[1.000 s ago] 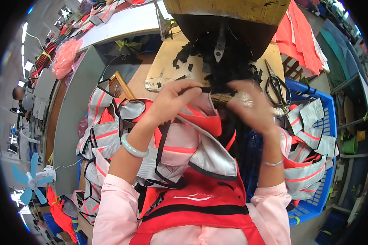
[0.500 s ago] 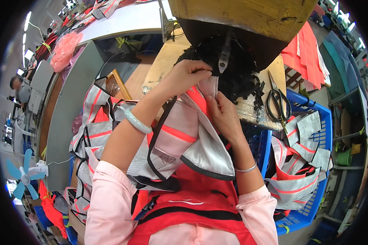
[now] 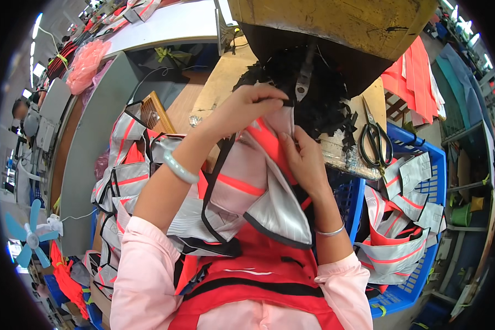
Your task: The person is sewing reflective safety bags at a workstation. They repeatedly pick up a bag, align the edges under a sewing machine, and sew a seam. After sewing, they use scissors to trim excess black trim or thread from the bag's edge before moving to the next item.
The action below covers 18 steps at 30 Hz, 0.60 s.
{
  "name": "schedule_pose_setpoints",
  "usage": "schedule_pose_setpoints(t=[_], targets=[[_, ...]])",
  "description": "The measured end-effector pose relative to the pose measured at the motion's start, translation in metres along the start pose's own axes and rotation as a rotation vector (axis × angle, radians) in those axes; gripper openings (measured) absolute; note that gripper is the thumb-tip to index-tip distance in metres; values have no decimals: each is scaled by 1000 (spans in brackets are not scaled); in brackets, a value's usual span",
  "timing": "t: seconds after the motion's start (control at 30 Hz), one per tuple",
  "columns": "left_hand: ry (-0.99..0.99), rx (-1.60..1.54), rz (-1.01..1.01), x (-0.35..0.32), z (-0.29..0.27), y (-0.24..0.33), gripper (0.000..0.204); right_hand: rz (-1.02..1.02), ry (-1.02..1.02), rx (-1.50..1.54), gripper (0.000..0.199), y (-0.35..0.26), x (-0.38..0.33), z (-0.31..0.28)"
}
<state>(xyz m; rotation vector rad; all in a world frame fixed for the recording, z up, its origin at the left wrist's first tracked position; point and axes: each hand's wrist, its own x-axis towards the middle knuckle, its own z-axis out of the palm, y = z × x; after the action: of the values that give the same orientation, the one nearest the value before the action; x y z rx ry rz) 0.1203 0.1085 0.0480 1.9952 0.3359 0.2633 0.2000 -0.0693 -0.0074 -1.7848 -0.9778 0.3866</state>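
A silver-grey fabric garment piece (image 3: 278, 206) with bright orange-red stripes and black binding hangs between my hands over my lap. My left hand (image 3: 253, 104) is closed in a pinch on its black-bound upper edge. Lower on the right, my right hand (image 3: 305, 159) grips the same piece, thumb on top and fingers partly hidden behind the cloth. Just beyond my fingertips, a narrow metal machine part (image 3: 302, 85) with a hole in its end points down from under a worn yellow housing (image 3: 335, 22). Black fabric scraps (image 3: 327, 113) are heaped beneath it.
Black-handled scissors (image 3: 375, 144) lie on the board right of the scraps. A blue plastic basket (image 3: 435, 220) at the right holds similar grey pieces (image 3: 399, 242). More garments (image 3: 129, 181) are bunched at my left beside a grey panel (image 3: 91, 148). A blue-bladed fan (image 3: 32, 237) stands farther left.
Both hands keep their hold on the garment piece. My left hand has come slightly down and to the right, and the hanging flap has shifted a little.
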Motion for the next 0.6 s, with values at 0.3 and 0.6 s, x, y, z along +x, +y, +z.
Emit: schedule_pose_setpoints(t=[0.3,0.6], targets=[[10,-122,260,-83,37,-11,32,65,-59,212,28,5,-68,9],[166,190,203,-172,96,4,57,114,226,518,19,50,-145,-23]])
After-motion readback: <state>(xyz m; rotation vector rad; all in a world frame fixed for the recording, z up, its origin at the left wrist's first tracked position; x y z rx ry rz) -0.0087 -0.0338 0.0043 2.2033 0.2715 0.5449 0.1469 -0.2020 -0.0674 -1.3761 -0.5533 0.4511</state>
